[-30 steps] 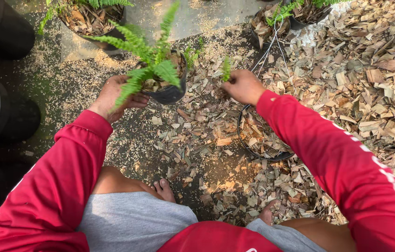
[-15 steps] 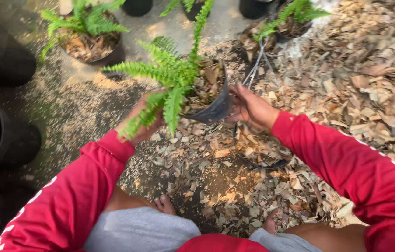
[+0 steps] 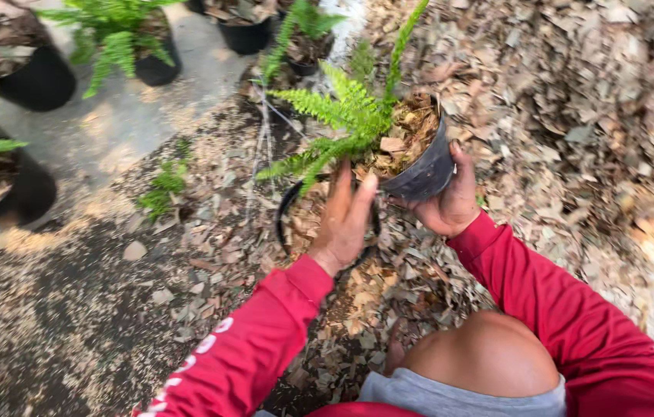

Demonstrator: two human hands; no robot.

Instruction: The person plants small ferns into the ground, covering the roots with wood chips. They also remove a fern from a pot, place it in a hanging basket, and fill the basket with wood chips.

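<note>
Outdoor nursery ground: dry leaf and bark mulch (image 3: 574, 131) over dark gravelly soil, with a pale concrete strip (image 3: 122, 116) up-left. Landmark for everything below is the potted fern (image 3: 389, 139), a small black plastic pot packed with brown leaf litter, green fronds fanning out to its left and one tall frond rising above it.

Person squats just below the fern pot, red long sleeves, bare knee (image 3: 481, 355) under the pot.

Right hand (image 3: 450, 201): cupped under and around the pot's lower right wall, fingers wrapped, thumb up the side. It carries the pot, which is lifted off the ground and tilted, with the rim tipped toward the left.

Left hand (image 3: 346, 220): fingers extended, mostly open, pressed flat at the pot's lower left edge, under the fronds. Touching or just beside the wall; I can't tell if it bears any weight.

Directly below-left of the fern pot, behind the left hand: an empty black pot (image 3: 296, 216) on the mulch, mouth up, rim partly hidden by the hand.

Key relation: the fern pot sits between both hands, closer into the right palm. Its axis leans from lower right to upper left, over the empty pot.

Other potted ferns (image 3: 126, 38) stand well up-left of the landmark, on the concrete.
</note>
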